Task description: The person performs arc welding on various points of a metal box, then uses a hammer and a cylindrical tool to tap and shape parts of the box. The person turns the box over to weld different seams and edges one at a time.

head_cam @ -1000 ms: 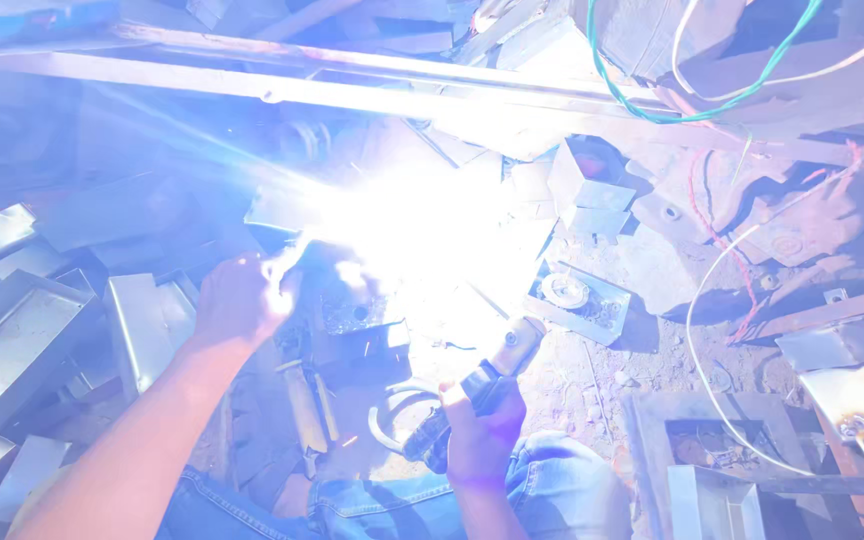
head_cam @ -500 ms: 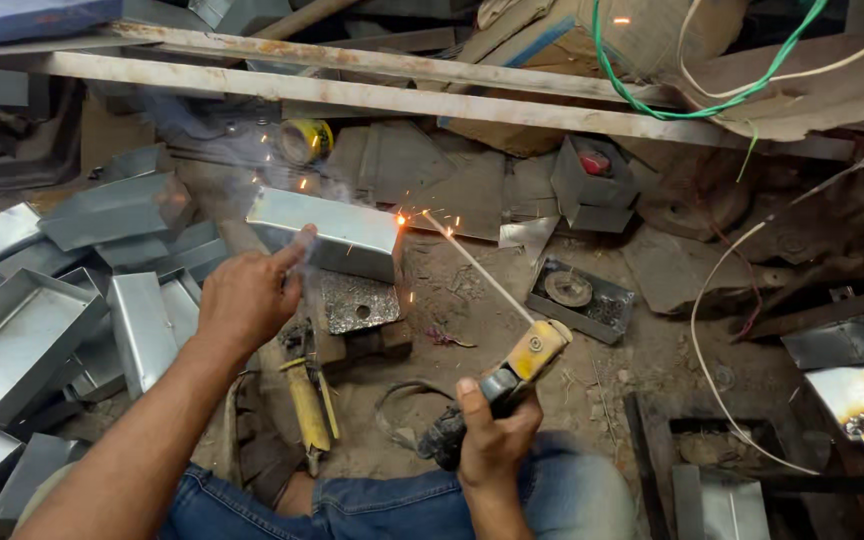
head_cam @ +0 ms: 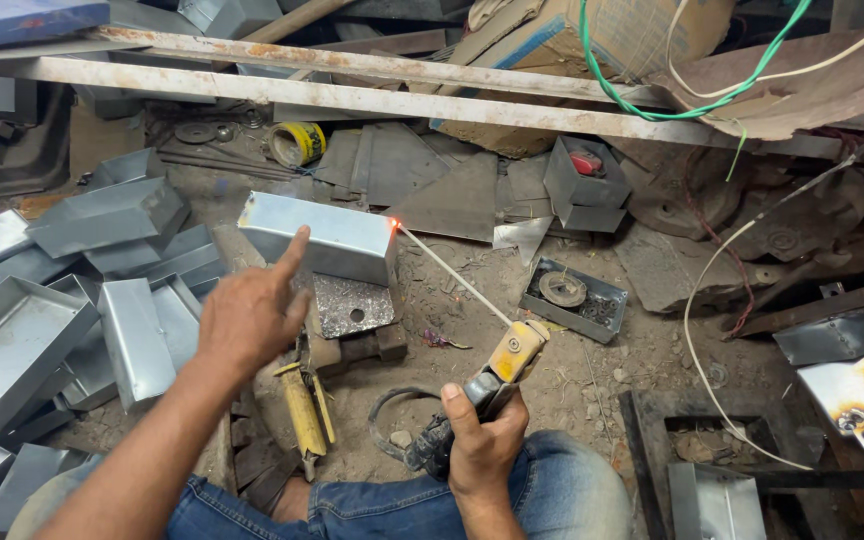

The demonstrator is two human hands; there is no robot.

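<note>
A shiny sheet-metal box (head_cam: 337, 240) rests on a small steel plate with a hole (head_cam: 352, 306) on the dirt floor. My left hand (head_cam: 247, 315) hovers beside the box with the index finger stretched out, its tip touching the box's front face. My right hand (head_cam: 482, 445) grips a welding electrode holder (head_cam: 497, 375) with yellow jaws. Its thin rod (head_cam: 447, 272) reaches up and left, and the glowing red tip sits at the box's upper right corner.
Several grey metal trays (head_cam: 72, 300) lie piled at the left. A hammer with a yellow handle (head_cam: 302, 415) lies by my knee. A small tray with a disc (head_cam: 572, 295) sits right of the rod. Long rusty bars (head_cam: 352, 95), cables and scrap fill the back.
The blinding arc glare from a second ago has died out, then the sparks stopped. Only a red glow remains at the rod tip. My left hand lifted off slightly, finger extended.
</note>
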